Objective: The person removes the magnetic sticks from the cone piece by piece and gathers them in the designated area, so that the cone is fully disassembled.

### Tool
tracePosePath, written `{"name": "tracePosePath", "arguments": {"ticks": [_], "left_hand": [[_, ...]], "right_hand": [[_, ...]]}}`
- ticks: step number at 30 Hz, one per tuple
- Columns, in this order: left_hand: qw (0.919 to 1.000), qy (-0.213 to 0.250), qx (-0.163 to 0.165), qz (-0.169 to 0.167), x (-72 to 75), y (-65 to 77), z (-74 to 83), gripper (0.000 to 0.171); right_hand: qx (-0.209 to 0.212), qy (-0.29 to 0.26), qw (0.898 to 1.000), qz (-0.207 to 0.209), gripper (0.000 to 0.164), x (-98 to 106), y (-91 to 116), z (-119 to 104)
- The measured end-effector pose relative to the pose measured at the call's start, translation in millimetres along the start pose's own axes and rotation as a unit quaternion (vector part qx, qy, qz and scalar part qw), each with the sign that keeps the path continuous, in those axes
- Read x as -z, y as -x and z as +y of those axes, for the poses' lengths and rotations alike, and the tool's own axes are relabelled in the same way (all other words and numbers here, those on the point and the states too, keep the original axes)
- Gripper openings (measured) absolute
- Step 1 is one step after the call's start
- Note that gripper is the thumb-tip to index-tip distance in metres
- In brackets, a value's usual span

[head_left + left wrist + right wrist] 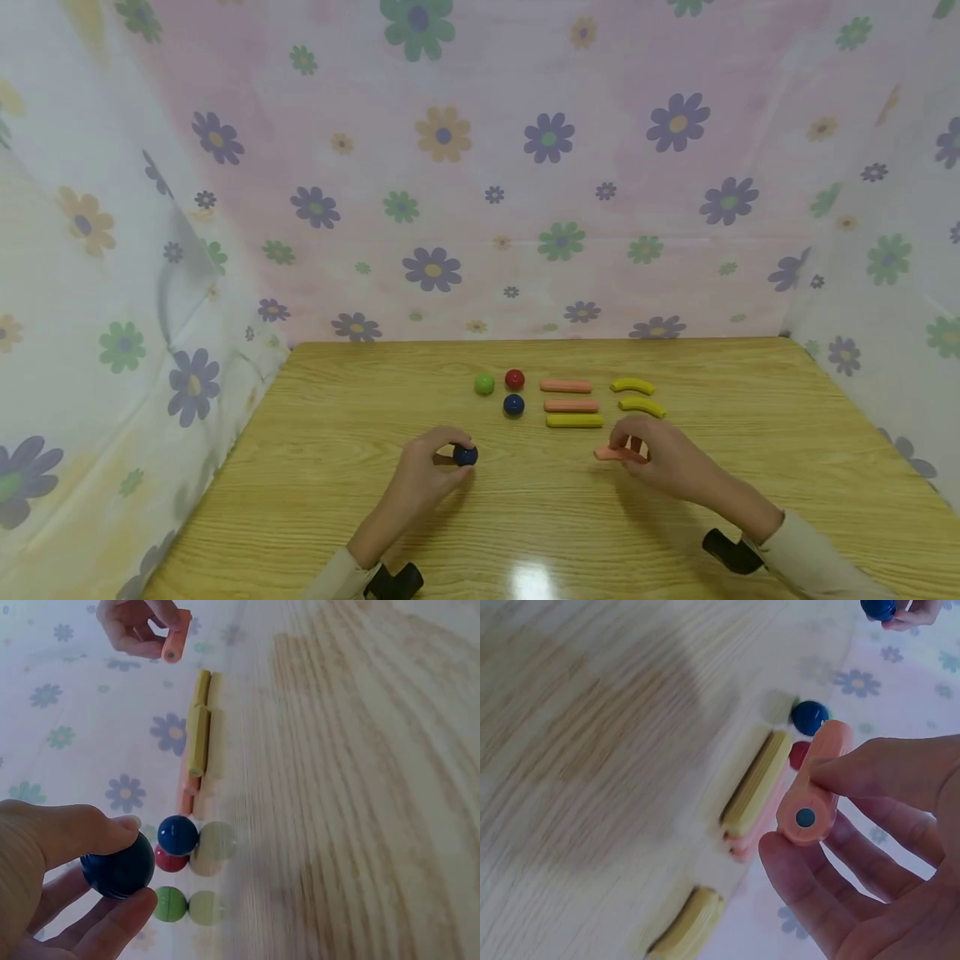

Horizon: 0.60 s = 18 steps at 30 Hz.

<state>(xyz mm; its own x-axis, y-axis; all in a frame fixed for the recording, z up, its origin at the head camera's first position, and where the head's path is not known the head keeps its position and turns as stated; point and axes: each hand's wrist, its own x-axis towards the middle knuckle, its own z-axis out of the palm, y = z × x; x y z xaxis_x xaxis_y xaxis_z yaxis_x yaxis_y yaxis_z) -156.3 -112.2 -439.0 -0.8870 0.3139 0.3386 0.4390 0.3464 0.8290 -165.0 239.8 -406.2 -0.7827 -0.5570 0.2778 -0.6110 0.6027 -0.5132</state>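
My left hand [422, 473] pinches a dark blue ball [466, 454] between thumb and fingers, as the left wrist view also shows. Across from it, my right hand [670, 460] holds a salmon-orange bar [609, 453] by thumb and fingertips. In the right wrist view that bar [831, 746] has a blue-grey dot on its end, pointing towards the camera. Beyond the hands lie a green ball [484, 384], a red ball [514, 379] and a second blue ball [513, 405]. Two more salmon bars [566, 387] lie beside a straight yellow bar [574, 422].
Two curved yellow pieces [642, 407] lie to the right of the bars. The wooden table [337, 392] meets a flowered cloth [495, 167] at its back edge, and more cloth hangs at both sides. Dark devices [731, 552] are strapped at both wrists.
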Motion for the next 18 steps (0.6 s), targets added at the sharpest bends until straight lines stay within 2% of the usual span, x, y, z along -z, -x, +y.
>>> {"name": "tracePosePath", "arguments": {"ticks": [7,12,18], "left_hand": [[0.9997,-0.007,-0.02,0.009,-2.1,-15.7,-10.6,0.028],[0.9994,-0.025,-0.021,0.016,-2.0,-29.7,-17.7,0.027],[0.9981,-0.055,-0.013,0.023,-4.1,-49.4,-24.2,0.026]], "right_hand": [[-0.011,0.011,1.0,0.005,0.017,7.0,2.3,21.0],[-0.028,0.017,0.999,0.004,0.017,9.7,2.0,35.4],[-0.026,0.03,0.999,0.017,0.012,9.9,2.1,53.8]]}}
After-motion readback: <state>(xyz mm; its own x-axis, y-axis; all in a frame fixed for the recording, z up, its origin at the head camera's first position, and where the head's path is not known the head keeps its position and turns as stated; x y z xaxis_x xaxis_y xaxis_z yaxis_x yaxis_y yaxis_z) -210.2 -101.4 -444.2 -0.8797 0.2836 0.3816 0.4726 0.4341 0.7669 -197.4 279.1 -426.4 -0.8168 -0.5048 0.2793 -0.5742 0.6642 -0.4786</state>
